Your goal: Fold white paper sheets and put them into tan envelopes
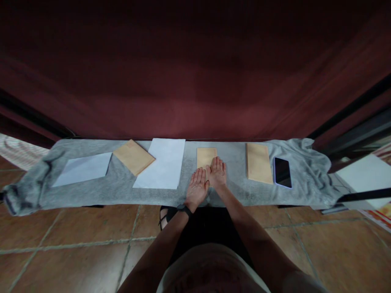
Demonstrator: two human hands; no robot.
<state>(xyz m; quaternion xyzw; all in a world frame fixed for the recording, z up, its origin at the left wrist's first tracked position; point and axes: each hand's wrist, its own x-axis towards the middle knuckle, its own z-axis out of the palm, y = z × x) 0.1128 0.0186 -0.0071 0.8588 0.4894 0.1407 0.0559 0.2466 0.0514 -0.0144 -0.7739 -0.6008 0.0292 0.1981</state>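
Observation:
My left hand (197,187) is palm up with its fingers stretched out, and a dark band circles its wrist. Beside it my right hand (217,173) also lies palm up, fingers extended. Both hold nothing. They are over the near part of a tan paper envelope (206,154) and partly hide it; whether they touch it I cannot tell. To the left, white paper sheets (161,162) lie flat, with another tan envelope (134,156) overlapping their left edge. On the right is a stack of tan envelopes (259,162).
A grey cloth (235,195) covers the long narrow surface. Toward its left end lies a white sheet (84,169); a phone (282,172) with a dark screen rests near the right end. Behind stands a dark red upright panel (195,89). The floor (91,228) is brown tile.

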